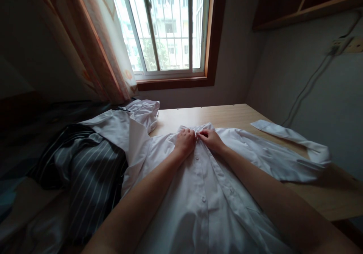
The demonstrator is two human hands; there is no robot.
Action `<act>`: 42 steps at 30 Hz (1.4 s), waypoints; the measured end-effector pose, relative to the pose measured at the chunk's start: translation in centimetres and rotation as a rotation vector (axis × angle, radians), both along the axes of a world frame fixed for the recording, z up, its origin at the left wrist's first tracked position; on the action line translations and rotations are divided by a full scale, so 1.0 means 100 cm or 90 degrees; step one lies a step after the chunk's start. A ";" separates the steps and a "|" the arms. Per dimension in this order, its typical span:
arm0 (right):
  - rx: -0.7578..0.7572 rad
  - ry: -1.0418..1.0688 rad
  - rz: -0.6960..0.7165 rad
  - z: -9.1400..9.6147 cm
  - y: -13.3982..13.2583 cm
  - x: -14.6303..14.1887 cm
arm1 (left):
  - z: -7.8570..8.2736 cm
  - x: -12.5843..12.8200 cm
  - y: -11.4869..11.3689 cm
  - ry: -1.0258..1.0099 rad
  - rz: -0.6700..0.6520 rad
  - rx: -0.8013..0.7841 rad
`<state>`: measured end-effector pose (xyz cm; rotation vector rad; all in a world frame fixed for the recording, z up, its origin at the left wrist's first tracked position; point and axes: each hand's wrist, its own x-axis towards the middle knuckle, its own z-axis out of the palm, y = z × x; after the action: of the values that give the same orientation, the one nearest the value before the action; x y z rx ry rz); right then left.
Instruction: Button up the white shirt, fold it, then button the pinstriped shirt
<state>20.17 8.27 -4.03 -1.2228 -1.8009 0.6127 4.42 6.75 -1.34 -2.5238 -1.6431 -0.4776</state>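
Note:
A white button-up shirt lies front side up on a wooden table, its collar at the far end. Below the collar the front is open, with buttons showing along one placket and the other edge folded away to the right. My left hand is closed on the shirt at the collar, fingers curled into the cloth. Just beside it, my right hand pinches the shirt's front edge near the top. The fingertips of both hands almost meet; whether a button is between them is too small to tell.
Dark striped clothing and crumpled white cloth lie to the left. One shirt sleeve stretches right across the wooden table. Behind are a window and a curtain; a cable hangs on the right wall.

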 end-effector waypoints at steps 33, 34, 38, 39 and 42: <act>-0.052 -0.026 0.020 0.005 0.004 0.002 | 0.000 -0.007 -0.001 -0.060 -0.033 -0.020; -0.056 -0.019 0.025 0.005 0.004 0.002 | -0.001 -0.007 -0.001 -0.062 -0.038 -0.015; -0.060 0.004 0.027 0.005 0.003 0.003 | -0.002 -0.007 -0.001 -0.067 -0.047 0.000; -0.058 0.012 0.029 0.005 0.003 0.003 | -0.002 -0.006 -0.001 -0.070 -0.047 0.002; -0.057 0.045 0.049 0.003 0.002 0.004 | -0.002 -0.006 0.000 -0.076 -0.050 0.010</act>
<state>20.58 8.49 -3.70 -1.1809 -1.7846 0.7783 3.81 6.70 -1.56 -2.6035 -1.5755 -0.6567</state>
